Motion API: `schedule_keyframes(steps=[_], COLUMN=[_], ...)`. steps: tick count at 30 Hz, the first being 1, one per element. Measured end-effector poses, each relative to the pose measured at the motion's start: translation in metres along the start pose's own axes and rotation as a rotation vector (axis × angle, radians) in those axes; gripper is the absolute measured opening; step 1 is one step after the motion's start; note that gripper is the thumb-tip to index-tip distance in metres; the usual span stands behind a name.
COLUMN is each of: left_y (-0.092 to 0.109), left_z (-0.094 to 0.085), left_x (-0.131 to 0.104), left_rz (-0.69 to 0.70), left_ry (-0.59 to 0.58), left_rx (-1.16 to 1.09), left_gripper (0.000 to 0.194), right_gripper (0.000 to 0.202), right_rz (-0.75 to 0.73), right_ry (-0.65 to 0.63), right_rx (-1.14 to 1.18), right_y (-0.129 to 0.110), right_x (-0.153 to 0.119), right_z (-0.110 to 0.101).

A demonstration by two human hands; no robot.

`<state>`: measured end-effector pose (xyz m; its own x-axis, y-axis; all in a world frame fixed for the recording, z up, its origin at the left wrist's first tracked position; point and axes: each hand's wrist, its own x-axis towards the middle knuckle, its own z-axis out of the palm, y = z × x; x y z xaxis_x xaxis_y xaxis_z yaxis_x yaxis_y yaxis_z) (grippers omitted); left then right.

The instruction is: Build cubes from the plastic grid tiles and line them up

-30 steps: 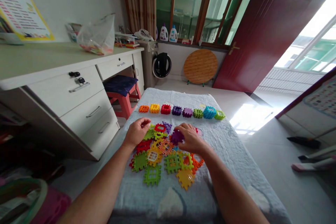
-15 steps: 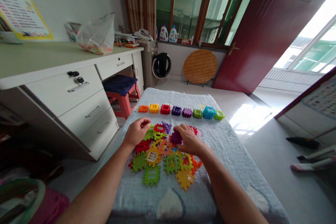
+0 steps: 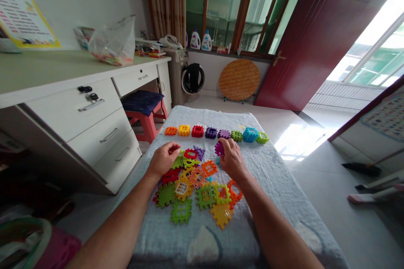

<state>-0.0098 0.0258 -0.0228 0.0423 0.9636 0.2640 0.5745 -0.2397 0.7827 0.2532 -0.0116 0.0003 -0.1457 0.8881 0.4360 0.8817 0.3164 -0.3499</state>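
My right hand (image 3: 232, 157) has its fingers closed on a purple interlocking tile (image 3: 219, 148), held just in front of the row of blocks. The palm side is hidden. My left hand (image 3: 163, 159) rests at the left edge of the loose pile, fingers curled in, with nothing seen in them. Beside it lie a red tile (image 3: 190, 154), a purple lattice piece (image 3: 199, 153) and a lime-green tile (image 3: 178, 161). Nearer to me are an orange window tile (image 3: 209, 168), a green window tile (image 3: 181, 211) and a yellow tile (image 3: 221, 215).
A row of coloured blocks spans the far part of the cloth-covered table (image 3: 271, 193), from an orange block (image 3: 171, 130) to a blue block (image 3: 250, 134). At left stands a desk (image 3: 63, 71) with a plastic bag (image 3: 115, 44); a stool (image 3: 143, 105) is beside it.
My right hand has moved away from me and slightly right, carrying the purple tile out of the pile toward the row. The orange window tile is uncovered. My left hand stays put.
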Motion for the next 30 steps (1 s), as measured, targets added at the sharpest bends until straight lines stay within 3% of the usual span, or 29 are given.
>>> schedule_keyframes(steps=[5, 9, 12, 20, 30], left_y=[0.002, 0.002, 0.001, -0.003, -0.008], left_z=[-0.001, -0.001, 0.000, 0.001, 0.003], left_x=[0.000, 0.000, 0.000, 0.000, 0.001], left_rz=[0.000, -0.002, 0.000, 0.018, 0.028], left_ry=[0.000, 0.020, 0.015, 0.012, 0.000], left_rx=[0.010, -0.009, -0.015, -0.011, -0.010], left_gripper=[0.026, 0.026, 0.026, 0.025, 0.026], right_gripper=[0.052, 0.056, 0.053, 0.057, 0.067], right_rz=[-0.051, 0.033, 0.057, -0.016, -0.009], right_ry=[-0.190, -0.136, -0.103, -0.350, -0.311], right_rx=[0.121, 0.276, 0.214, -0.123, -0.123], right_y=[-0.007, -0.003, 0.004, -0.002, -0.008], right_x=[-0.003, -0.002, 0.000, -0.008, -0.009], right_z=[-0.007, -0.014, -0.018, -0.003, 0.002])
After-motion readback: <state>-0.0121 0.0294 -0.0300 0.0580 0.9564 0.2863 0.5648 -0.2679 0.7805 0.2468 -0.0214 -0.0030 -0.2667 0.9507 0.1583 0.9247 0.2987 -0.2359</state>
